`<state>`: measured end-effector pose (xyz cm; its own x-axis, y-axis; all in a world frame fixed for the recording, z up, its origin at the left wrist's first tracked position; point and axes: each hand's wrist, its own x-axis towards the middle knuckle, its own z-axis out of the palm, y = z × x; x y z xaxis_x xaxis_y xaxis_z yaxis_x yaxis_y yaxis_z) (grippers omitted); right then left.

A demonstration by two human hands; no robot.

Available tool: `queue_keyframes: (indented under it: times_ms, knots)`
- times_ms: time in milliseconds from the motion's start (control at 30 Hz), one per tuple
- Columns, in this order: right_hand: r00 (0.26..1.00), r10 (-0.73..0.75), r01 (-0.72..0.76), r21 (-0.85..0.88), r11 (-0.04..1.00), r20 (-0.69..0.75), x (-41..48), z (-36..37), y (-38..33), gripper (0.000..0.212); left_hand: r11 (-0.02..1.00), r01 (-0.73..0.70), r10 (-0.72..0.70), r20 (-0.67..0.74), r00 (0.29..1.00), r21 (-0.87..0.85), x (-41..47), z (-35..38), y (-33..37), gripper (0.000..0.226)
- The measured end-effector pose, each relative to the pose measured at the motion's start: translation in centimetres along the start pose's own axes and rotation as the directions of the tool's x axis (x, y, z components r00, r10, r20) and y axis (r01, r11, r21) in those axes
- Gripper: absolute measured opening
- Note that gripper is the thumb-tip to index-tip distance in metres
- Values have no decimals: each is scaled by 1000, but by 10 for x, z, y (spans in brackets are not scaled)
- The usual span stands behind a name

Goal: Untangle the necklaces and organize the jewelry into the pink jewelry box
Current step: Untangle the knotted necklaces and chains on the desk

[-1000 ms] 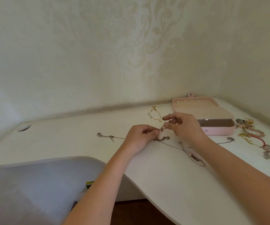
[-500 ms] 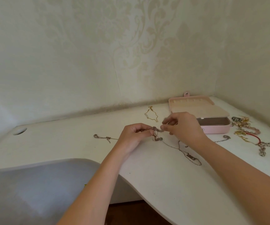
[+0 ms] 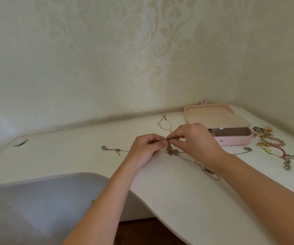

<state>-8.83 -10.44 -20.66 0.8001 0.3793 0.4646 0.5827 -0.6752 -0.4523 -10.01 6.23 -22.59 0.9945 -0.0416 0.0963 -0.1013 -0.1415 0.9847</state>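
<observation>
Pink jewelry box (image 3: 234, 140) with cream lining. White tabletop (image 3: 160, 200). Cream wall (image 3: 142, 50) with pale floral pattern. Gold chain (image 3: 165, 125), silver-grey tangled chains (image 3: 171, 151), red cord (image 3: 278, 149) among gold and pink trinkets (image 3: 266, 134). Grey-blue chair (image 3: 36, 200).

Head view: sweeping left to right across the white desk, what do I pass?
Round cable hole → silver chain end → left hand → tangled silver chains pinched by both hands → right hand → open pink jewelry box → heap of gold and beaded jewelry → chunky silver link bracelet.
</observation>
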Motion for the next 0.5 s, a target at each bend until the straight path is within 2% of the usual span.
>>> queue_keyframes:
  times_ms: [133,300,500]
  knots:
    - [1000,-18,17,-24,1000,-26,-2,0,0,13,998,1,-1,7,1000,-68,0,-2,0,12]
    - [997,71,-68,126,990,-18,-3,0,-2,8,994,-2,4,17,1000,-106,0,-3,0,20]
    - [992,127,-127,244,961,18,-3,3,-1,13,993,4,-1,23,1000,-122,1,-3,0,28]
